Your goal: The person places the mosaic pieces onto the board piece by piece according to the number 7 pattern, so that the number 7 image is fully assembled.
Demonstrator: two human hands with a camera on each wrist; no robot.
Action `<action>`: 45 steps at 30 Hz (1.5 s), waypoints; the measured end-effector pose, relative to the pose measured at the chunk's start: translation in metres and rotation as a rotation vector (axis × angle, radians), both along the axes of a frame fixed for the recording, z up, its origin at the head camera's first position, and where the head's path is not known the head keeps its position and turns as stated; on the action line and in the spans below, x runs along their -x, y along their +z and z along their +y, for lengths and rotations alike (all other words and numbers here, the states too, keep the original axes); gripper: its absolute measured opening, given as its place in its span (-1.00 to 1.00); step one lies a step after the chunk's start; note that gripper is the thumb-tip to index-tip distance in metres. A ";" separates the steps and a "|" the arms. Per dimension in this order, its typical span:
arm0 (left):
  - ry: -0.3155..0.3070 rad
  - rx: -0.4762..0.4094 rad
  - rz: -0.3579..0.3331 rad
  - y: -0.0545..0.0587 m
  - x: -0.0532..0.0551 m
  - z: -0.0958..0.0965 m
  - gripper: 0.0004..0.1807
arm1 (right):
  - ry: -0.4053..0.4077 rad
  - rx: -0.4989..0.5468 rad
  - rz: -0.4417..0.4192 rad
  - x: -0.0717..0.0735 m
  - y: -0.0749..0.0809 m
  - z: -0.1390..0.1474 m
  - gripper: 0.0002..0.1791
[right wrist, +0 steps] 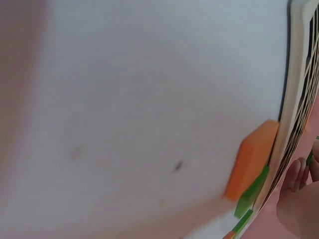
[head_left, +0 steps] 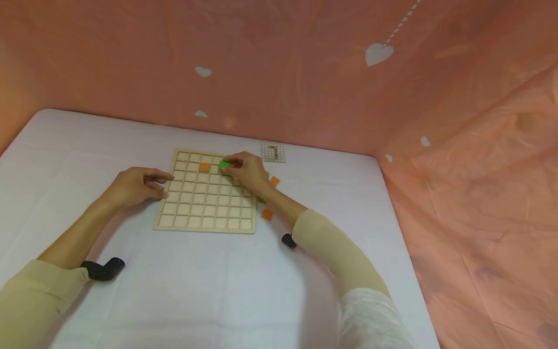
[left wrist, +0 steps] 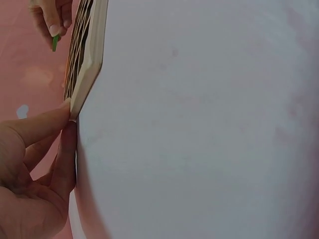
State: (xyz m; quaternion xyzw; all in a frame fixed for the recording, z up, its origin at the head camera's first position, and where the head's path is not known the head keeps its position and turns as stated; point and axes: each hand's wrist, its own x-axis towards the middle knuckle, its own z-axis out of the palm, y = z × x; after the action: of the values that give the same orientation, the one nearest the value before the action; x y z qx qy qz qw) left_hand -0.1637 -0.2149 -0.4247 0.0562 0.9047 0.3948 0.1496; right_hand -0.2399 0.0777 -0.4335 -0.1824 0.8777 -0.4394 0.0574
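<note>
A pale wooden grid board (head_left: 204, 230) lies on the white table, with an orange square tile (head_left: 204, 167) in one of its upper cells. My left hand (head_left: 132, 186) touches the board's left edge, index finger and thumb set apart along it; the left wrist view has its fingertips right at the rim. Over the upper right part of the board, my right hand (head_left: 248, 170) pinches a green square tile (head_left: 224, 165) between thumb and fingers. That green tile (left wrist: 55, 43) is edge-on in the left wrist view, held above the board.
Loose tiles lie by the board's right edge: an orange one (head_left: 267, 214), another orange one (head_left: 274, 181) and green ones (right wrist: 252, 191) partly under the right forearm. A small printed grid card (head_left: 272, 152) sits beyond them. Pink fabric (head_left: 279, 72) rises behind the table.
</note>
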 end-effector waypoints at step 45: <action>0.001 0.004 0.012 -0.001 -0.003 -0.003 -0.41 | 0.045 0.170 0.007 -0.012 0.001 -0.003 -0.71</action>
State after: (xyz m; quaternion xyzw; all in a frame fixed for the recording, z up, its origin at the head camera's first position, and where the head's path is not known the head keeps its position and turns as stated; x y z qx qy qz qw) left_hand -0.1605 -0.2182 -0.4253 0.0577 0.9066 0.3926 0.1438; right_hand -0.2277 0.0743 -0.4326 -0.2079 0.8331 -0.5103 0.0484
